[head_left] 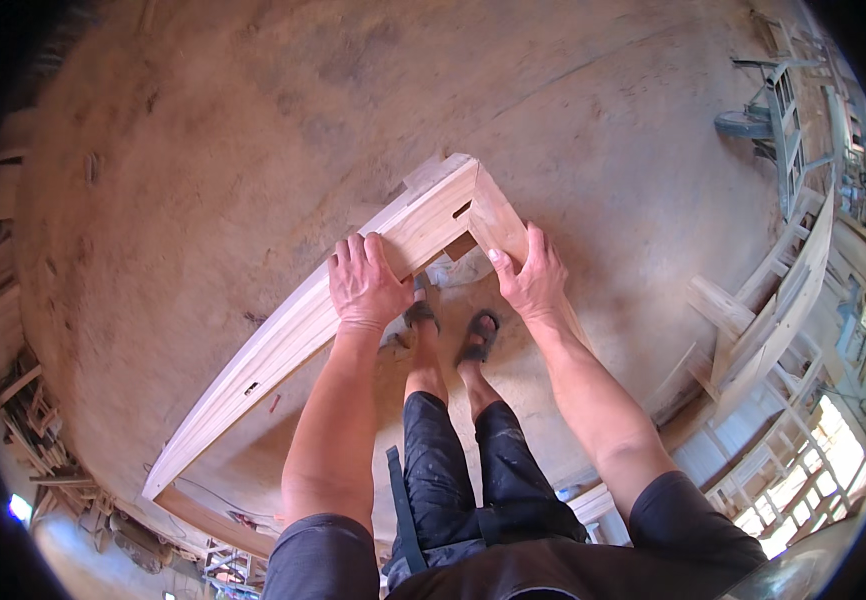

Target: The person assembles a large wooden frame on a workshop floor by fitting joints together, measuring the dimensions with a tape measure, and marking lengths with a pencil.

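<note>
A large pale wooden frame (283, 345) stretches from the far middle toward the lower left. Its long rail meets a shorter-looking side piece (498, 215) in a slanted joint at the far corner. One dark slot (462, 209) is cut near that joint, and another slot (251, 388) lies farther down the rail. My left hand (368, 285) is closed over the long rail, fingers on its outer edge. My right hand (535, 275) grips the side piece, thumb on the near face. Below the corner, between my hands, a brown wooden block (461, 246) shows in part.
My sandalled feet (478, 338) stand within the frame's outline on the dusty floor (253, 100). At the right are a metal cart (786, 130) with a wheel and long wooden boards (793, 300) on supports. Scrap wood (38, 430) is piled at the left.
</note>
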